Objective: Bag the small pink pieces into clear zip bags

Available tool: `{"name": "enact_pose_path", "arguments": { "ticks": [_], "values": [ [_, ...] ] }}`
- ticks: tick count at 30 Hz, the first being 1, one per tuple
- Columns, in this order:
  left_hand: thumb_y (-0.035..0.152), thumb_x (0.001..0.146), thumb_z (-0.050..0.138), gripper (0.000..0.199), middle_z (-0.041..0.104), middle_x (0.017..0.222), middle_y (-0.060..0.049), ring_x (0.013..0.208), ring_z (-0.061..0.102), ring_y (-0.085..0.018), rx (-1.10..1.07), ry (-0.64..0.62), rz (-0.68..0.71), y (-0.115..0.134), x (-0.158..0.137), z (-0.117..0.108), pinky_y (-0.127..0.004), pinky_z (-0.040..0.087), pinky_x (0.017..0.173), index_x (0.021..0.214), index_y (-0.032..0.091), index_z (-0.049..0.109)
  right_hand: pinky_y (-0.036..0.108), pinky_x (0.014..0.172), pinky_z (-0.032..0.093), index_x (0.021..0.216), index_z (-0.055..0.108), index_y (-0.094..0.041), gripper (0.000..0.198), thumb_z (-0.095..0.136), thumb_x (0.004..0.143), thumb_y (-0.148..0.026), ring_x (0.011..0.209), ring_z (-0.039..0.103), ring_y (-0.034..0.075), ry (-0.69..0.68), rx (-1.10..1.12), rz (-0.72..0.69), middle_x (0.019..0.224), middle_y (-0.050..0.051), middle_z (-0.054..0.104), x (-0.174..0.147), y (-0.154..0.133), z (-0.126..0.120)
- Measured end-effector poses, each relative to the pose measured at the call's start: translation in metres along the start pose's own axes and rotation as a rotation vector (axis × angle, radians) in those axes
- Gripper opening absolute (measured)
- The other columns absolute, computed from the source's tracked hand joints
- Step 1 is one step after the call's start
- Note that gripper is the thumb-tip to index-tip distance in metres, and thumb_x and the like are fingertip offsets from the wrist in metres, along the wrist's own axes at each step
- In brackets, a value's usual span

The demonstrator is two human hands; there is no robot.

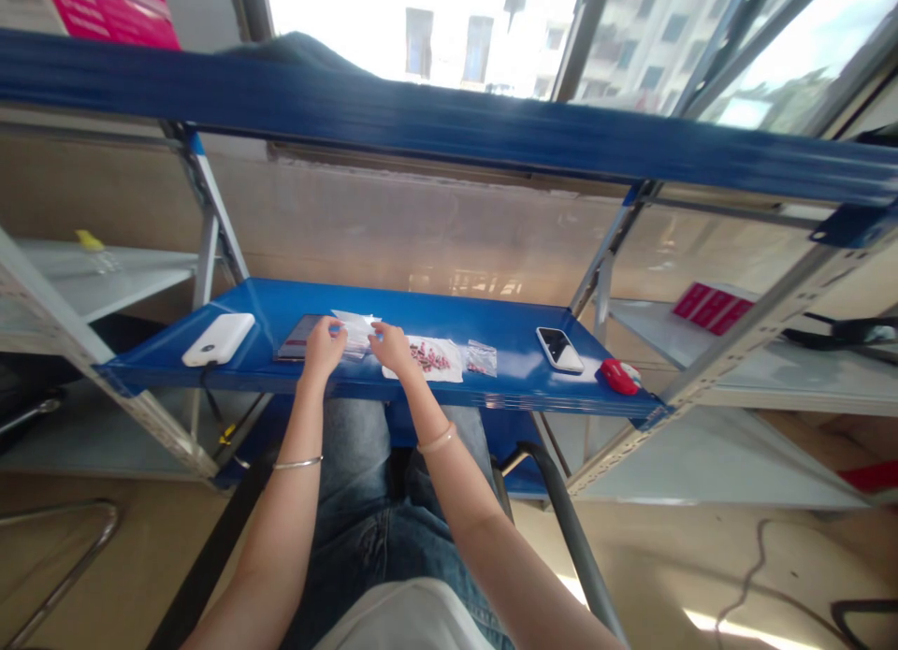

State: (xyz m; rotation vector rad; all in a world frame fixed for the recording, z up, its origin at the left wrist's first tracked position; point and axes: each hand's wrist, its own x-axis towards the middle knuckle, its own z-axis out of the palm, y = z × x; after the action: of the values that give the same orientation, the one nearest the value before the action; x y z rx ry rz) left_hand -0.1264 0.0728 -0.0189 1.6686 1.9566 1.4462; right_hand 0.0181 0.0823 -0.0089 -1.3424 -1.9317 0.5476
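My left hand (326, 346) and my right hand (391, 346) each pinch a side of a small clear plastic bag (356, 325) above the blue shelf (421, 304). More thin bags seem to lie beneath it, though the layers are hard to separate. A dark flat object (295, 339) sits by my left hand, partly covered. Close to my right hand, small pink and dark pieces (433, 355) are spread on a white sheet (453, 369). Beyond that sheet lies another clear bag (483, 356) with a few pinkish pieces inside.
A white power bank-like device (220, 338) with a dark cable occupies the shelf's left end. Toward the right are a phone (559, 349) and a red-and-white object (618, 376). A blue beam (421, 117) crosses above the shelf, and metal posts (617, 444) flank it.
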Motion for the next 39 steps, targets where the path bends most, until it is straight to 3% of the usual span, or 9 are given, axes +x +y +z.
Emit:
{"name": "enact_pose_path", "arguments": {
  "ticks": [3,6,10,15,18,23,29,39],
  "values": [
    [0.016,0.074,0.051,0.032,0.064,0.108,-0.014,0.096,0.062,-0.025,0.185,0.029,-0.019,-0.016,0.001,0.012,-0.037,0.045,0.088,0.106,0.013,0.055,0.044,0.102,0.037,0.125,0.057,-0.016,0.041,0.051,0.085,-0.021,0.121,0.049,0.029,-0.070,-0.082,0.008,0.126,0.011,0.059,-0.003,-0.002,0.008],
    [0.010,0.074,0.050,0.039,0.063,0.111,-0.016,0.105,0.059,-0.027,0.295,-0.001,-0.004,-0.025,-0.002,0.022,-0.039,0.044,0.091,0.113,0.012,0.053,0.042,0.104,0.036,0.125,0.057,-0.018,0.039,0.050,0.086,-0.022,0.123,0.049,0.026,-0.036,-0.043,0.029,0.128,0.009,0.058,-0.010,0.000,0.007],
    [0.008,0.077,0.047,0.040,0.062,0.115,-0.019,0.111,0.056,-0.030,0.365,-0.015,0.010,-0.025,-0.007,0.025,-0.040,0.043,0.093,0.116,0.009,0.055,0.037,0.104,0.036,0.117,0.063,-0.019,0.034,0.049,0.086,-0.020,0.120,0.051,0.022,0.115,0.048,0.056,0.124,0.008,0.061,-0.025,0.013,-0.014],
    [0.008,0.080,0.040,0.040,0.063,0.118,-0.015,0.113,0.056,-0.027,0.346,0.044,0.125,-0.018,-0.020,0.025,-0.038,0.041,0.097,0.115,0.011,0.059,0.041,0.102,0.036,0.104,0.069,-0.016,0.030,0.049,0.082,-0.018,0.119,0.052,0.024,0.360,0.045,0.223,0.121,0.010,0.062,-0.050,0.047,-0.054],
    [0.010,0.082,0.039,0.038,0.064,0.120,-0.013,0.114,0.056,-0.024,0.332,-0.014,0.203,-0.016,-0.031,0.028,-0.034,0.040,0.098,0.112,0.012,0.063,0.041,0.102,0.036,0.099,0.071,-0.016,0.029,0.047,0.081,-0.018,0.116,0.054,0.024,0.490,0.038,0.287,0.119,0.011,0.063,-0.066,0.071,-0.075],
    [0.011,0.084,0.038,0.037,0.064,0.123,-0.009,0.116,0.056,-0.022,0.400,-0.113,0.213,-0.016,-0.043,0.031,-0.036,0.037,0.098,0.109,0.019,0.065,0.041,0.098,0.039,0.096,0.072,-0.016,0.032,0.046,0.079,-0.021,0.112,0.056,0.025,0.624,0.028,0.398,0.114,0.010,0.066,-0.088,0.102,-0.102],
    [0.014,0.087,0.035,0.039,0.063,0.123,-0.010,0.115,0.055,-0.024,0.464,-0.136,0.246,-0.017,-0.045,0.031,-0.041,0.033,0.098,0.115,0.021,0.061,0.044,0.094,0.039,0.101,0.071,-0.017,0.036,0.043,0.079,-0.022,0.109,0.056,0.027,0.638,-0.047,0.493,0.114,0.011,0.066,-0.098,0.115,-0.110],
    [0.016,0.086,0.038,0.035,0.065,0.112,-0.013,0.104,0.057,-0.028,0.582,-0.188,0.298,-0.014,-0.038,0.033,-0.047,0.027,0.100,0.107,0.020,0.066,0.046,0.098,0.033,0.104,0.070,-0.024,0.032,0.059,0.074,-0.027,0.114,0.052,0.028,0.496,-0.139,0.460,0.123,0.007,0.062,-0.099,0.124,-0.106]
  ]
}}
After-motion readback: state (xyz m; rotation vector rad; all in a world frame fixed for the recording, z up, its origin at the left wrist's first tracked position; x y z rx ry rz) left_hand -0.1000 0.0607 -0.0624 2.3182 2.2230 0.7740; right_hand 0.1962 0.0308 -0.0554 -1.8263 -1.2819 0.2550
